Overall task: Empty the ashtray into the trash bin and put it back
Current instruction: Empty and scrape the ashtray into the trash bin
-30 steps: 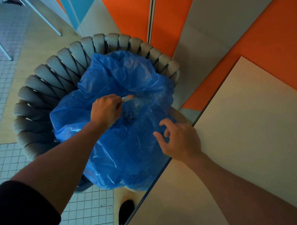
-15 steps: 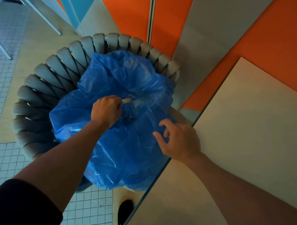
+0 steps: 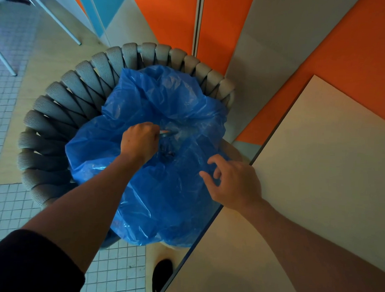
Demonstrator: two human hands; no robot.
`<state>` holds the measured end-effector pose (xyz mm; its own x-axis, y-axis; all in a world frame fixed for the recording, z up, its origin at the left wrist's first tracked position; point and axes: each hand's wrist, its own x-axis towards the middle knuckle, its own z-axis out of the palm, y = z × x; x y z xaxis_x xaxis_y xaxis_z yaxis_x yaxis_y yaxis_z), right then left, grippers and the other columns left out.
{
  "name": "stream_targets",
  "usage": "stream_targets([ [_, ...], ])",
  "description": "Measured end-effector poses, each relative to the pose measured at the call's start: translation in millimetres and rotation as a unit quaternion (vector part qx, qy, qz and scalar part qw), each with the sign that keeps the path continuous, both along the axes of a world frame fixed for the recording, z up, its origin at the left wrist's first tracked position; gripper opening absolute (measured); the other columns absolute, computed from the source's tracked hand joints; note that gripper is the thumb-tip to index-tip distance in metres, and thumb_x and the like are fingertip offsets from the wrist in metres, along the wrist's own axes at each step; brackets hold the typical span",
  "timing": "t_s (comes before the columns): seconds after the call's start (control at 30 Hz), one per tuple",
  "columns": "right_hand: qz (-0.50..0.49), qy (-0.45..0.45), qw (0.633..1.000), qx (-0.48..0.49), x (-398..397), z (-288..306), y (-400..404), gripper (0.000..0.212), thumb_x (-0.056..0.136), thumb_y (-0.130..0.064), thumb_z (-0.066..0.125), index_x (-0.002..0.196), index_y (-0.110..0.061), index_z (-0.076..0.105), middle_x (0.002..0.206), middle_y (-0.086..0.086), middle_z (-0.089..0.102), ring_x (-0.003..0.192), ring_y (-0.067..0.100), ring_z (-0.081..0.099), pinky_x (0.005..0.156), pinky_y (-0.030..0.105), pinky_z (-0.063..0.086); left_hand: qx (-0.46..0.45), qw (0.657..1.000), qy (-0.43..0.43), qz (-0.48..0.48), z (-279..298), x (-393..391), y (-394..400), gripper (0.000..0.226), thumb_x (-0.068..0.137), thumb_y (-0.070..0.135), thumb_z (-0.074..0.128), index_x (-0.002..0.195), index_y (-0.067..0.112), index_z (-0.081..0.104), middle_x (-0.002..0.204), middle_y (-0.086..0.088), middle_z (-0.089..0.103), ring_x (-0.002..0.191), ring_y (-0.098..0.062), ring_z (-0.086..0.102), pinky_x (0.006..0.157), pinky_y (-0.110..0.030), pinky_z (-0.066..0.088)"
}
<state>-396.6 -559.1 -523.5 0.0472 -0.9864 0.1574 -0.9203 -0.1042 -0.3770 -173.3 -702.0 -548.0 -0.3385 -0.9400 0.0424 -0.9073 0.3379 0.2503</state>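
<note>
From the head view, the bin (image 3: 172,245) shows only as a pale rim at the near side under the blue bag (image 3: 163,199), which spreads wide over it and is the landmark for the rest. The left hand (image 3: 140,142) is over the bag's middle, closed around the ashtray (image 3: 168,133), of which only a thin glassy edge pokes out past the knuckles toward the far side; it is tipped over the dip in the bag, where a dark heap of ash (image 3: 166,150) lies just below the hand. The right hand (image 3: 234,184) hovers over the bag's right edge, fingers loosely curled and spread, gripping nothing; whether the fingertips touch the plastic cannot be told. To the right of the bag, the bench (image 3: 317,161) runs close alongside, its dark edge almost meeting the plastic, so there is little gap on that side; its top there is bare. To the left and behind the bag, a grey woven chair (image 3: 57,123) wraps round it, its padded back hemming in that side. Beyond the chair are orange and grey wall panels (image 3: 235,27). Below the bag the tiled floor (image 3: 10,205) is open, with a dark shoe (image 3: 162,273) by the bench edge. Above the bag the space is free apart from the two forearms.
</note>
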Motion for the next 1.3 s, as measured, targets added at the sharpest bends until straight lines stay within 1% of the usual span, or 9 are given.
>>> stream_targets([
  [0.27,0.0,-0.001,1.0,0.0,0,0,0,0.038,0.087,-0.057,0.054,0.103,-0.024,0.065,0.059,-0.009,0.063,0.05,0.009,0.057,0.051,0.019,0.037,0.007,1.0,0.011,-0.002,-4,5,0,0.017,0.084,0.009,0.052,0.071,0.006,0.061,0.072,-0.007,0.059,0.063,-0.034,0.055,0.053,-0.037,0.04],
  [0.43,-0.001,-0.003,1.0,0.005,0,0,0,0.038,0.088,-0.056,0.055,0.103,-0.023,0.066,0.06,-0.009,0.063,0.051,0.01,0.058,0.051,0.021,0.042,0.017,0.993,0.091,0.07,-9,5,0,0.014,0.085,0.014,0.056,0.075,0.01,0.066,0.074,-0.006,0.064,0.067,-0.035,0.058,0.058,-0.039,0.045],
  [0.6,-0.003,-0.004,1.0,0.006,0,0,0,0.038,0.088,-0.057,0.055,0.103,-0.024,0.065,0.06,-0.009,0.064,0.052,0.01,0.058,0.051,0.02,0.042,0.102,0.924,0.249,0.272,-10,3,-6,0.012,0.081,0.023,0.065,0.081,0.012,0.071,0.074,-0.002,0.066,0.079,-0.023,0.062,0.072,-0.037,0.054],
  [0.73,-0.002,-0.003,1.0,0.005,0,0,0,0.038,0.088,-0.057,0.055,0.103,-0.024,0.065,0.06,-0.009,0.064,0.053,0.01,0.058,0.052,0.02,0.039,0.113,0.905,0.271,0.307,-11,6,-10,0.017,0.08,0.025,0.066,0.084,0.01,0.074,0.076,-0.002,0.068,0.083,-0.021,0.062,0.069,-0.03,0.049],
  [0.87,0.0,-0.002,1.0,0.005,0,0,1,0.038,0.088,-0.057,0.054,0.104,-0.024,0.065,0.061,-0.009,0.064,0.053,0.01,0.058,0.052,0.019,0.04,0.083,0.928,0.257,0.256,-8,5,-6,0.011,0.08,0.021,0.065,0.078,0.011,0.07,0.073,-0.001,0.066,0.076,-0.022,0.062,0.068,-0.034,0.051],
  [1.0,-0.001,-0.004,1.0,0.003,0,1,1,0.038,0.088,-0.057,0.055,0.103,-0.024,0.065,0.06,-0.009,0.064,0.052,0.01,0.058,0.052,0.021,0.043,-0.045,0.985,0.149,0.072,-4,2,-1,0.011,0.081,0.009,0.061,0.07,0.005,0.059,0.069,-0.01,0.058,0.061,-0.033,0.053,0.051,-0.04,0.043],
  [1.1,-0.003,0.002,1.0,0.008,0,1,1,0.039,0.088,-0.057,0.054,0.104,-0.024,0.065,0.06,-0.009,0.064,0.052,0.01,0.058,0.052,0.021,0.044,-0.118,0.988,0.096,-0.01,1,1,2,0.011,0.083,0.004,0.06,0.072,0.003,0.06,0.069,-0.012,0.056,0.059,-0.033,0.052,0.047,-0.037,0.039],
  [1.2,-0.002,0.002,1.0,0.006,0,1,0,0.039,0.088,-0.058,0.054,0.104,-0.024,0.065,0.06,-0.009,0.064,0.052,0.009,0.058,0.052,0.019,0.041,-0.186,0.977,0.099,-0.011,6,1,-1,0.008,0.082,0.002,0.06,0.074,0.004,0.061,0.067,-0.012,0.056,0.057,-0.03,0.051,0.052,-0.038,0.042],
  [1.3,0.0,0.0,1.0,0.01,0,1,1,0.039,0.088,-0.058,0.054,0.105,-0.024,0.066,0.061,-0.01,0.064,0.052,0.008,0.057,0.051,0.018,0.038,-0.172,0.981,0.084,-0.009,5,3,-4,0.007,0.081,0.001,0.061,0.076,0.005,0.063,0.066,-0.013,0.058,0.057,-0.031,0.052,0.055,-0.04,0.043],
])
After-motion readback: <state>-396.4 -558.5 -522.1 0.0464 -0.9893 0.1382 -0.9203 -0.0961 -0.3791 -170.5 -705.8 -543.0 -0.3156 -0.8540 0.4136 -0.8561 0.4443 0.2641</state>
